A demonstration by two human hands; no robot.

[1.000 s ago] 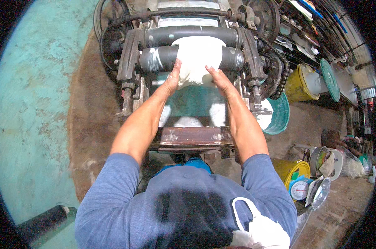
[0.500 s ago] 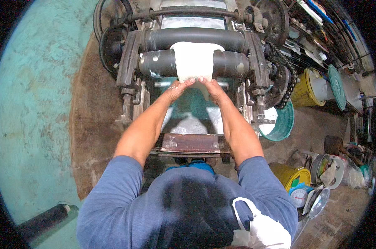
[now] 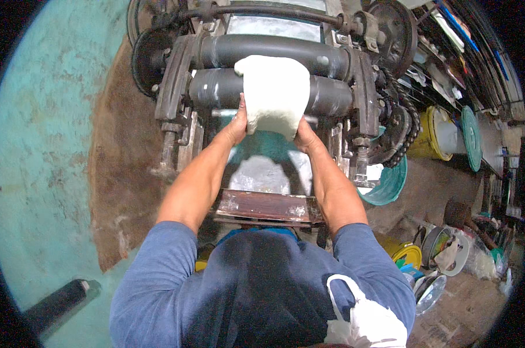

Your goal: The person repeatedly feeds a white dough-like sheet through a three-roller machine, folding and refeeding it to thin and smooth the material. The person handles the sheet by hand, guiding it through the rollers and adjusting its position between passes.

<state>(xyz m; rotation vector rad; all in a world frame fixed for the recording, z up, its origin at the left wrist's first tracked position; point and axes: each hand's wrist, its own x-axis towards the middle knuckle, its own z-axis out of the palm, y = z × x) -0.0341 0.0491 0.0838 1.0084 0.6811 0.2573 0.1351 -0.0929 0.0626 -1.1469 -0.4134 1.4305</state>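
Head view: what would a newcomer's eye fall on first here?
First, the bright white slab, soft-looking, lying over the dark rollers at upper centre, with the left hand and right hand at its lower sides. Next, the teal surface along the left edge, and the dark chain on the right side of the machine.

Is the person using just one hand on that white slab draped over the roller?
No, the left hand and the right hand are at opposite edges of the white slab.
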